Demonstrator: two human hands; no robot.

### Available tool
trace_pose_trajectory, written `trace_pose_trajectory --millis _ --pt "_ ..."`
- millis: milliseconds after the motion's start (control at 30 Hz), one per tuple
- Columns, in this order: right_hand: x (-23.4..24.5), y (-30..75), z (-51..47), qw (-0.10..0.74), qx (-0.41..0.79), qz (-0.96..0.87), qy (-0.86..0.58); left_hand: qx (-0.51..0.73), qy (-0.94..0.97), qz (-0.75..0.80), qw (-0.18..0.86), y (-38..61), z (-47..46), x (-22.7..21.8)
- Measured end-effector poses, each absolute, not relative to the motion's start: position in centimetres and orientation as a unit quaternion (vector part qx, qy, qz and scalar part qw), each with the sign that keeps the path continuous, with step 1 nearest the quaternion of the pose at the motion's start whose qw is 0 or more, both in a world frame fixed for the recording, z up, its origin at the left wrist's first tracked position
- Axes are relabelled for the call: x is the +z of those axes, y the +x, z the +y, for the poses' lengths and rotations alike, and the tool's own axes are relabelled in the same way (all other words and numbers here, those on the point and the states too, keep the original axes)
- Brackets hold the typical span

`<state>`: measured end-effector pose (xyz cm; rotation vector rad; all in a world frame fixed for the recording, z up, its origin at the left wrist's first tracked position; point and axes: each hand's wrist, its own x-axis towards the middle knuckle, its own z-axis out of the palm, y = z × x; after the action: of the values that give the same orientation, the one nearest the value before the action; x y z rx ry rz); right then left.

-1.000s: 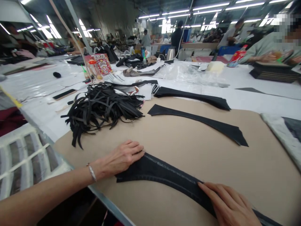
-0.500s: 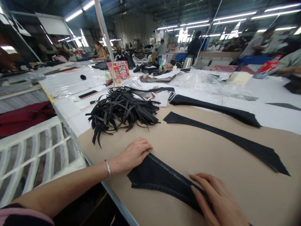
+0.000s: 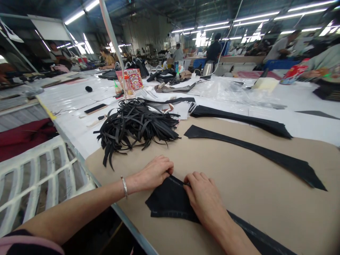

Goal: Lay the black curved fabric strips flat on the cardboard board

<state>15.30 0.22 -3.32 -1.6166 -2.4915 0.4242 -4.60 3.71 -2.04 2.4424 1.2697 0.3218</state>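
In the head view a long black cut panel (image 3: 171,198) lies on a tan sheet (image 3: 225,159), with a pale line along its edges. I cannot tell whether it is leather or cloth. My left hand (image 3: 155,171), with a bracelet at the wrist, is closed at the panel's upper corner. Curled over the upper edge, a short way to the right, my right hand (image 3: 204,196) has its fingertips pressed together on the panel. The panel's middle is hidden under that hand, and its far end runs out at the bottom.
Beyond my hands lie a heap of black strips (image 3: 140,124), a similar single panel (image 3: 255,152) and a stack of black panels (image 3: 239,118). A pole (image 3: 113,35) rises behind the heap. A white slatted rack (image 3: 39,177) stands left of the table. Several people work farther back.
My right hand has slid up and left along the panel, close to my left hand, and its fingers have closed on the upper edge. My left hand stays at the corner.
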Motion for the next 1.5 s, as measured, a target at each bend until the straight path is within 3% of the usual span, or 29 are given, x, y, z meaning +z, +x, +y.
trace_pose_trajectory --millis 333,633,1100,1367,1500 --pt "-3.9 15.8 0.7 0.133 0.209 -0.817 -0.521 0.109 0.877 0.425 0.195 -5.0 3.9 -1.8" --pt "-5.2 16.1 1.0 0.187 0.249 -0.826 -0.469 0.096 0.907 0.4 0.086 -5.1 3.6 -2.9" --pt "-6.8 16.2 -0.7 0.195 0.039 -0.895 -0.399 0.075 0.95 0.271 -0.136 -5.3 1.8 -3.8" --pt "-6.9 16.0 -1.1 0.178 -0.024 -0.904 -0.389 0.031 0.948 0.301 -0.103 -6.7 1.2 -3.2" --pt "-6.7 15.9 -1.0 0.171 -0.037 -0.906 -0.386 0.106 0.911 0.387 -0.094 -7.3 1.0 -3.2"
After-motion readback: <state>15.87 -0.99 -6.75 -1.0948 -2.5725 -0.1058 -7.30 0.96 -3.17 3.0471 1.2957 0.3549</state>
